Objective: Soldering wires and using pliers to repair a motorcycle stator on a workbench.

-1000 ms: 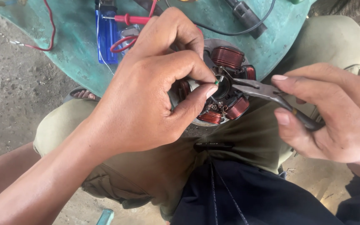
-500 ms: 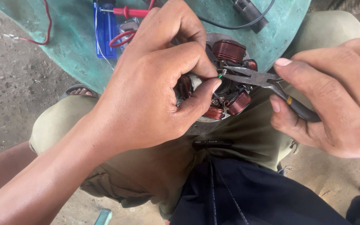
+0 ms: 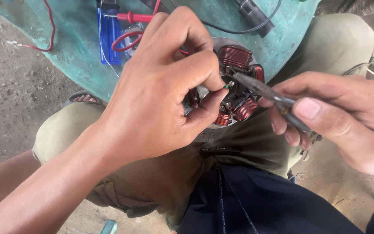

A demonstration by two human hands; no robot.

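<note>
Our left hand (image 3: 156, 104) pinches a small green wire end (image 3: 226, 86) btwn thumb and forefinger, other fingers curled round the stator (image 3: 234, 89), which rests on our lap against the knee. Right hand (image 3: 347, 117) grips the pliers (image 3: 265, 93), thumb pressed on the handle, tips closed w/ the nose at the stator's centre, just beside the wire end. Copper coils (image 3: 235, 55) ring the stator. Beyond: green table (image 3: 66, 52), red probe (image 3: 133, 17), blue case (image 3: 108, 37).
</note>
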